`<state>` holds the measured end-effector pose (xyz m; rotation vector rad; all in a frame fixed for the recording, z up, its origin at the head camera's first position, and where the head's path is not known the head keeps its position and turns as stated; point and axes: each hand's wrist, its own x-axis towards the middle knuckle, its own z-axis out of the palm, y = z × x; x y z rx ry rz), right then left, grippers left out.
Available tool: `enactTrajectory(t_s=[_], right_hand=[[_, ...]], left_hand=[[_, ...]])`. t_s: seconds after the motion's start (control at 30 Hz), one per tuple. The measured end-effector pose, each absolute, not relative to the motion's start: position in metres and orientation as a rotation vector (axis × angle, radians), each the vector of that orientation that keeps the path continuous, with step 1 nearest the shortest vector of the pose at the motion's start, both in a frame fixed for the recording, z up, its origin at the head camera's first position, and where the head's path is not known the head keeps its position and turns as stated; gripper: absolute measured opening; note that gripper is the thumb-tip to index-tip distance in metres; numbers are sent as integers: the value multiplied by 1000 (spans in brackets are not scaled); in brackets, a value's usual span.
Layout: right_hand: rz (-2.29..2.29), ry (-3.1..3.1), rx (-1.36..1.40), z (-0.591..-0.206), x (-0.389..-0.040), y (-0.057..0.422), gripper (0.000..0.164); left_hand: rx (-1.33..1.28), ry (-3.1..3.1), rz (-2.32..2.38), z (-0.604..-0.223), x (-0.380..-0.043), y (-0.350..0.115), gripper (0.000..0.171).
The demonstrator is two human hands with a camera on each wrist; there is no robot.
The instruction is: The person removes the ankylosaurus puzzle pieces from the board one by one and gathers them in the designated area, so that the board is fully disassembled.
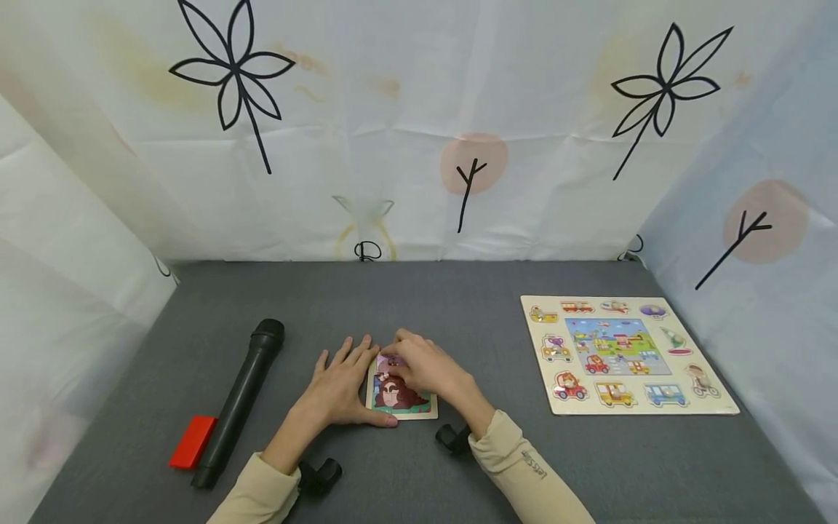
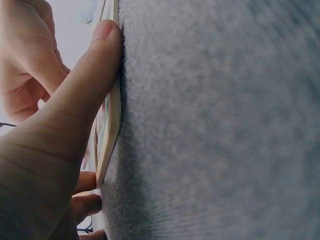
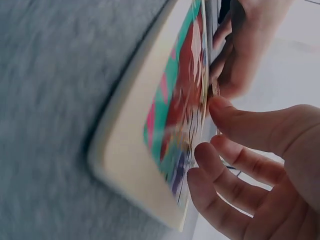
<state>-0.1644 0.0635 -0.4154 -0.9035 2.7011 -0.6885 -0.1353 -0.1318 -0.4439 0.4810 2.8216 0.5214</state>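
Note:
A small wooden picture puzzle board, with a brown animal on a green ground, lies flat on the grey table. My left hand steadies it: the thumb runs along the near edge, and the spread fingers reach past the left side. Over the upper part of the picture, my right hand points down and pinches a thin puzzle piece between thumb and forefinger, close above the board. Its other fingers are bent beside the board in the right wrist view. Most of the piece is hidden by the fingers.
To the left lies a long black microphone-shaped stick, beside a red block. A larger wooden puzzle board with vehicle pieces lies at the right. White printed cloth walls the table at the back and sides.

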Motion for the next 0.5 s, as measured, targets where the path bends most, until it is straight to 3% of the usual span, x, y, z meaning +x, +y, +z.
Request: enactTrajectory(t_s=[0.5], right_hand=[[-762,2806,-763,-406,-189,113,33]], left_hand=[[497,2855,498,-446,-136,-132,126]])
